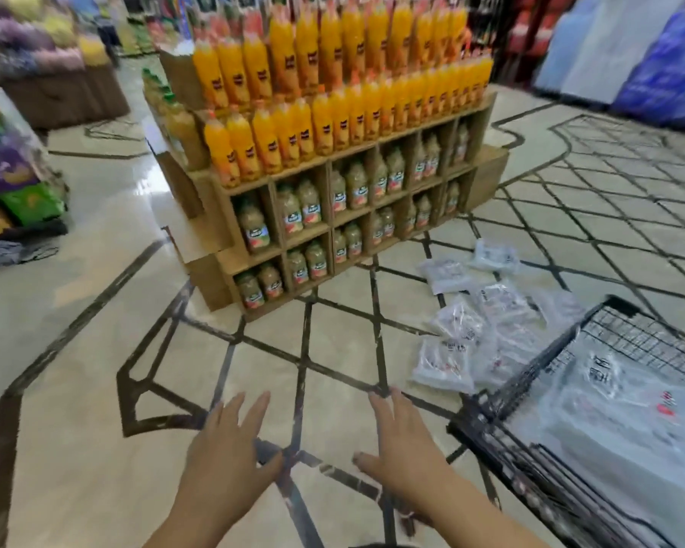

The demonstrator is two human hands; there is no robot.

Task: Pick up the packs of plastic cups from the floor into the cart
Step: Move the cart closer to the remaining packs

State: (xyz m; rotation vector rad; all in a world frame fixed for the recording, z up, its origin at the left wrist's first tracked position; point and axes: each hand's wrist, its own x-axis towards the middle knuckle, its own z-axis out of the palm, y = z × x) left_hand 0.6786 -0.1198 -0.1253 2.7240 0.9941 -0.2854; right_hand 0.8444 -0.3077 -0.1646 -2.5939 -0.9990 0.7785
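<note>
Head view, one entry per item.

- Left hand (230, 448): fingers straight and spread, holding nothing, above the floor (95, 350).
- Right hand (400, 444): the same, flat and bare, near the cart's corner.
- Packs of plastic cups (445, 363): several lie scattered on the floor between the juice display (333, 172) and the cart (487, 433), well ahead of both hands.
- Cart: black wire, at right, with clear packs already inside (617, 421).

Step in hand, as judged: reaching for the next pack. Take the nearest first, grip it across the body rather than by loose film, then lift it clear over the wire rim.
</note>
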